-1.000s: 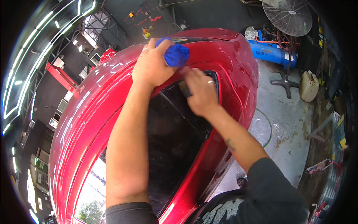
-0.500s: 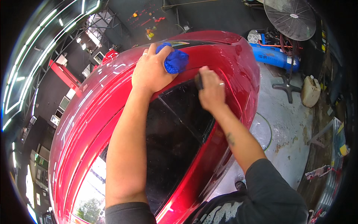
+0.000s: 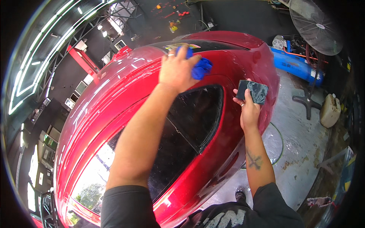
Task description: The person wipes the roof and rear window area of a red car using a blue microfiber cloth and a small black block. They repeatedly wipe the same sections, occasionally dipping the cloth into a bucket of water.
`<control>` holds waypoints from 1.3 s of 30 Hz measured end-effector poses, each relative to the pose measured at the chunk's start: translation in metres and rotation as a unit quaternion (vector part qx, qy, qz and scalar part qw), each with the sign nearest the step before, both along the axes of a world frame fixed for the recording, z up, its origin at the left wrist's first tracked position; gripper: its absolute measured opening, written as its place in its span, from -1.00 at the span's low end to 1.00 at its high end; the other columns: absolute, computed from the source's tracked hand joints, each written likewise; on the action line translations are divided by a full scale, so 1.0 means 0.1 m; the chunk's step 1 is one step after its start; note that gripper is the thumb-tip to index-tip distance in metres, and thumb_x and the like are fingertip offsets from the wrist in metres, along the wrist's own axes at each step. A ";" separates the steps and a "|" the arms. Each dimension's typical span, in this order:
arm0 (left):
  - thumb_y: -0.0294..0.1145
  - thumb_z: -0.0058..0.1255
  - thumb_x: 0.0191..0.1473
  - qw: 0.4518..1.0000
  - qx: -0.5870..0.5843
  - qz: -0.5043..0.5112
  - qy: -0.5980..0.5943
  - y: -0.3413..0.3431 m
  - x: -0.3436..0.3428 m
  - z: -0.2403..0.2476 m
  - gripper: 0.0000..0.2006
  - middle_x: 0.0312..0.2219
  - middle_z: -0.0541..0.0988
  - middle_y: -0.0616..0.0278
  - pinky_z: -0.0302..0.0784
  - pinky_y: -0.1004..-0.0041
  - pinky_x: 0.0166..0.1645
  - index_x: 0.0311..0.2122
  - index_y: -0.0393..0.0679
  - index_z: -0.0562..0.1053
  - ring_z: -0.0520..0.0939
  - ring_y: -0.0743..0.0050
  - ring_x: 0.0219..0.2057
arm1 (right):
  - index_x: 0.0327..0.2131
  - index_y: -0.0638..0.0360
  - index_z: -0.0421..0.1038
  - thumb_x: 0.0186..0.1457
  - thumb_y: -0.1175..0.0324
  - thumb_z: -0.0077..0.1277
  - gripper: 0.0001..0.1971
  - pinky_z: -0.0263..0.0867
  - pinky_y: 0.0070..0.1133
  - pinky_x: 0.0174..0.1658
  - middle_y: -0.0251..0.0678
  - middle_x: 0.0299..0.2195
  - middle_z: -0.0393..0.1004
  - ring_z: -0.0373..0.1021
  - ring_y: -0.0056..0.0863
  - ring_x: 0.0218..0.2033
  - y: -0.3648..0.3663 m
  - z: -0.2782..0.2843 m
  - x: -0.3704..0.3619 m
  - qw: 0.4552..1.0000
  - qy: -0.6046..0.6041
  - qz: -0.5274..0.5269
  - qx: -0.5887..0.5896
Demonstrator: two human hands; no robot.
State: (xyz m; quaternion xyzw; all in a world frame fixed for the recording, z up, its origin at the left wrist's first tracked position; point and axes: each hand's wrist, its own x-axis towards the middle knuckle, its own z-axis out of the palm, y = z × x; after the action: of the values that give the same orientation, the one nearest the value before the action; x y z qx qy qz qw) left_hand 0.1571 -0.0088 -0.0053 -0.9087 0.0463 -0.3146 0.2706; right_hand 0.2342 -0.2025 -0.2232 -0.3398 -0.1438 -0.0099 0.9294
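Note:
A red car [image 3: 114, 91] with wet, glossy paint fills the middle of the view. My left hand [image 3: 177, 70] rests at the roof edge above the dark side window [image 3: 195, 114], its fingers closed on a crumpled blue cloth [image 3: 201, 69]. To the right, my right hand [image 3: 249, 108] is turned palm up and grips a dark rectangular pad [image 3: 259, 92]. Whitish smears streak the pad's upturned face. Pad and hand appear in front of the rear side panel, apart from the window glass.
At the back right stand a blue tank compressor [image 3: 296, 64] and a large round fan [image 3: 317, 26]. A whitish jerrycan [image 3: 330, 110] and a green hose [image 3: 282, 146] are on the grey floor. A red post [image 3: 83, 62] rises at the far left.
My right hand has come away from the window's rear corner, moving right and turning the pad face up. The view has shifted; my left hand keeps the blue cloth near the roof edge.

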 end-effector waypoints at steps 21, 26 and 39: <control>-0.20 0.50 -0.13 0.965 -0.088 0.164 -0.183 1.13 -3.71 0.85 -0.42 0.02 0.60 -0.05 0.68 -0.03 0.13 0.07 -0.08 0.64 0.72 -0.26 0.01 | 0.31 0.23 0.50 0.19 0.48 0.16 -0.43 0.25 -0.07 0.40 0.00 0.33 0.51 0.35 0.17 0.41 1.57 0.59 -1.14 0.766 -0.376 -0.401 -0.334; -0.23 0.45 -0.06 0.958 -0.119 0.158 -0.208 1.10 -3.64 0.79 -0.45 0.03 0.59 -0.07 0.64 -0.02 0.14 0.08 -0.14 0.63 0.70 -0.30 0.02 | 0.36 0.19 0.46 0.08 0.38 0.21 -0.30 0.14 0.01 0.42 -0.09 0.41 0.41 0.26 0.02 0.47 1.86 1.12 -2.74 0.716 -0.538 -0.278 -0.347; -0.08 0.50 -0.10 0.957 -0.129 0.173 -0.194 1.11 -3.67 0.81 -0.35 0.10 0.56 -0.11 0.62 -0.04 0.23 0.13 -0.09 0.62 0.65 -0.26 0.12 | 0.07 0.36 0.52 0.01 0.52 0.10 -0.52 0.38 -0.02 0.24 0.06 0.07 0.59 0.48 0.14 0.19 1.68 1.12 -1.95 0.713 -0.466 -0.410 -0.326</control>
State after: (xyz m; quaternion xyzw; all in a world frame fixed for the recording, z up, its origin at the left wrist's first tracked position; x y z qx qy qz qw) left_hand -0.2095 0.1026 0.0753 -0.8516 -0.2056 -0.4367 0.2047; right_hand 0.0397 -0.0344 -0.1111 -0.5999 -0.3999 -0.4991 0.4807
